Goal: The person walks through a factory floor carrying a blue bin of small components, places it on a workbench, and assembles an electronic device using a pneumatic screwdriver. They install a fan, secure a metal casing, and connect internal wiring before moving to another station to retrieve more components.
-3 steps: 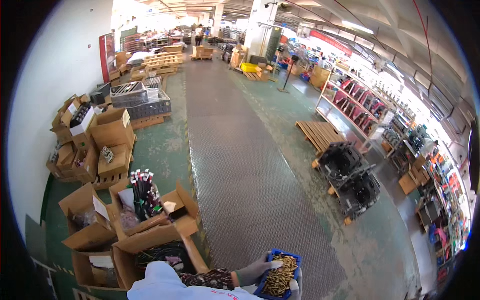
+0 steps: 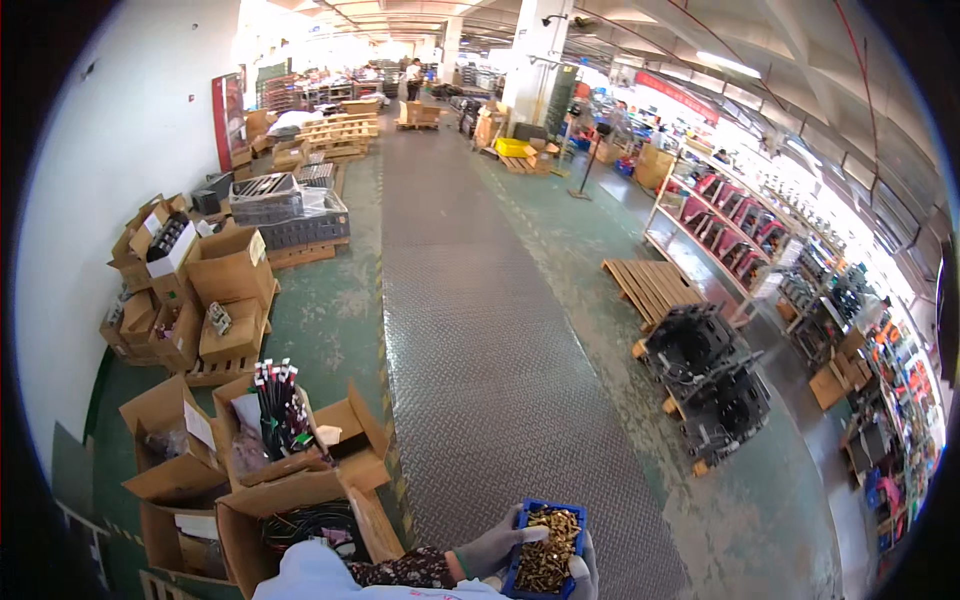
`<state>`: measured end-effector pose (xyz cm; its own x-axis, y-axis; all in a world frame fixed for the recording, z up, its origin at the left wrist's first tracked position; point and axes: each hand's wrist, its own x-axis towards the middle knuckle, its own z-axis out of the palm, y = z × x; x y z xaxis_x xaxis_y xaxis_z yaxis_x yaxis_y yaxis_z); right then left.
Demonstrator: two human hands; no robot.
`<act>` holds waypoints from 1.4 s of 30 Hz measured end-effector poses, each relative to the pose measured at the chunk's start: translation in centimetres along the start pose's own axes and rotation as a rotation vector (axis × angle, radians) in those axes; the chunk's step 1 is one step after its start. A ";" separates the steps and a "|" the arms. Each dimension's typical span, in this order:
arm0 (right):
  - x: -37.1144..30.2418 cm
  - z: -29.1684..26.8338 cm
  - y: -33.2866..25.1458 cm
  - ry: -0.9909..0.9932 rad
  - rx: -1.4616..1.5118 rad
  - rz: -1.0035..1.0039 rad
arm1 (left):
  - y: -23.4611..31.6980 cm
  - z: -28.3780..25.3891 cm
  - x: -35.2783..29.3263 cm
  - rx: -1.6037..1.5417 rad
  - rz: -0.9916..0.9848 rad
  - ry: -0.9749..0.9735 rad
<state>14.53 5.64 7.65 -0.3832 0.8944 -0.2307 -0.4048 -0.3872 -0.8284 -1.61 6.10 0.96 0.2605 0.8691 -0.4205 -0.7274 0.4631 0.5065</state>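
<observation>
Holding the blue bin point(image 2: 556, 504) in both gloved hands, I have it low in the head view, in front of me and over the steel walkway point(image 2: 470, 350). Brass pieces point(image 2: 545, 565) are heaped inside it. My left hand point(image 2: 490, 546) grips the bin's left edge, its thumb reaching over that edge onto the pieces. My right hand point(image 2: 586, 575) is closed around the right edge near the bottom corner, partly cut off by the picture's lower edge. A dark patterned sleeve point(image 2: 405, 570) covers my left forearm.

Beyond the walkway's left edge, open cartons stand close together: the nearest carton point(image 2: 240, 525) holds black cables point(image 2: 315, 528), and another just behind it holds a bundle of wires point(image 2: 283, 405) with white ends. Beyond the right edge, black frames point(image 2: 700, 375) sit near the corner of a wooden pallet point(image 2: 648, 290), with a rack point(image 2: 735, 222) of red items behind. Far off, near the walkway's far end, a person point(image 2: 414, 78) stands by a carton.
</observation>
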 end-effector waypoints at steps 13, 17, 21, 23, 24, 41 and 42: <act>48.3 -4.1 -8.1 -0.167 0.029 0.131 | 28.3 -1.0 33.2 0.021 0.283 0.185; 60.8 -2.1 -13.0 -0.146 0.033 0.076 | 39.7 0.7 42.8 0.006 0.166 0.198; 73.9 -0.8 -17.7 -0.123 0.094 0.122 | 48.2 -0.7 54.1 0.033 0.207 0.154; 81.6 -0.7 -17.9 -0.118 0.068 0.046 | 53.3 -1.8 59.8 0.072 0.198 0.162; 85.3 -0.8 -18.3 -0.112 0.047 0.011 | 55.7 -2.1 62.6 0.082 0.192 0.163; 152.7 2.6 -24.6 -0.293 -0.025 0.092 | 100.7 -10.1 106.2 0.095 0.303 0.252; 156.4 4.3 -26.3 -0.293 -0.022 0.093 | 103.5 -10.4 109.0 0.100 0.267 0.263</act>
<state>-38.29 154.73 -4.44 -0.6422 0.7513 -0.1522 -0.3394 -0.4568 -0.8223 -55.12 146.91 -0.27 -0.1111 0.8932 -0.4358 -0.6785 0.2523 0.6900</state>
